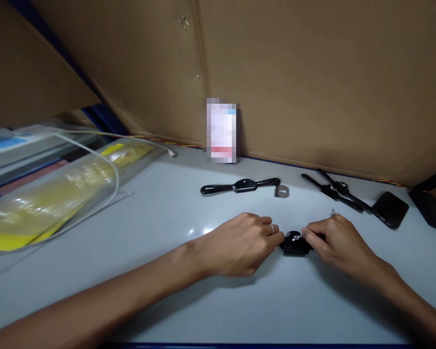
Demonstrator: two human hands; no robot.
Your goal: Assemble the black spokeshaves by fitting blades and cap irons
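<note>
A black two-handled tool (295, 248) with a small silver part at its middle lies low over the grey-white table (160, 295). My left hand (243, 242) is closed around its left handle, a ring on one finger. From the other side my right hand (330, 240) grips the right end, thumb and fingertips pressed together close to the silver part. Both handles are mostly hidden by my fingers. Beyond my hands lies a similar black tool (245, 185), with a flat metal plate (282, 191) by its right end.
Two more black tools (334, 191) lie crossed at the right, beside a black phone (390, 209). A blurred lit box or screen (221, 132) stands against the cardboard wall (312, 82). At left are a plastic bag with yellow (58, 203) and a white cable (116, 182).
</note>
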